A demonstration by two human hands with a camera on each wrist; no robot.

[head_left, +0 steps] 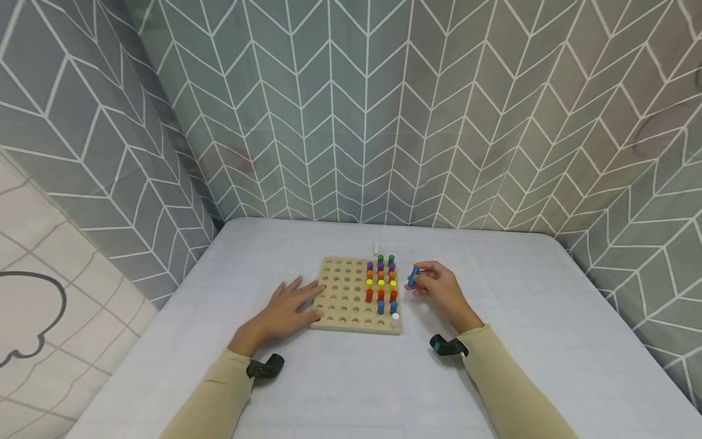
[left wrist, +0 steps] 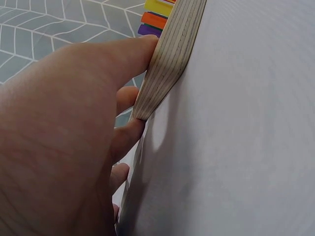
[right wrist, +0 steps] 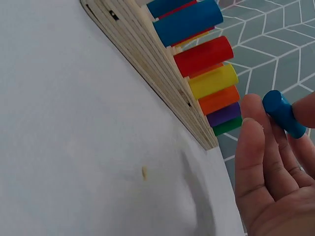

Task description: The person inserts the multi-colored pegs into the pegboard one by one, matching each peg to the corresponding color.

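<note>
A wooden pegboard (head_left: 343, 292) with rows of round holes lies on the table. Its right-hand columns carry coloured pegs: green, purple, orange, yellow (head_left: 381, 285), red (head_left: 381, 296) and blue (head_left: 381, 308), with a white peg (head_left: 395, 320) at the near right corner. My right hand (head_left: 441, 291) pinches a blue peg (right wrist: 284, 114) between thumb and fingers, just right of the board and apart from it. My left hand (head_left: 285, 311) lies with spread fingers along the board's left edge; in the left wrist view its thumb (left wrist: 135, 54) touches the wooden side.
Just behind the board is a small white piece (head_left: 376, 249). The white-covered table (head_left: 340, 384) extends around the board, with patterned curtains (head_left: 351, 122) behind and at the sides. Each wrist wears a black strap device (head_left: 265, 367).
</note>
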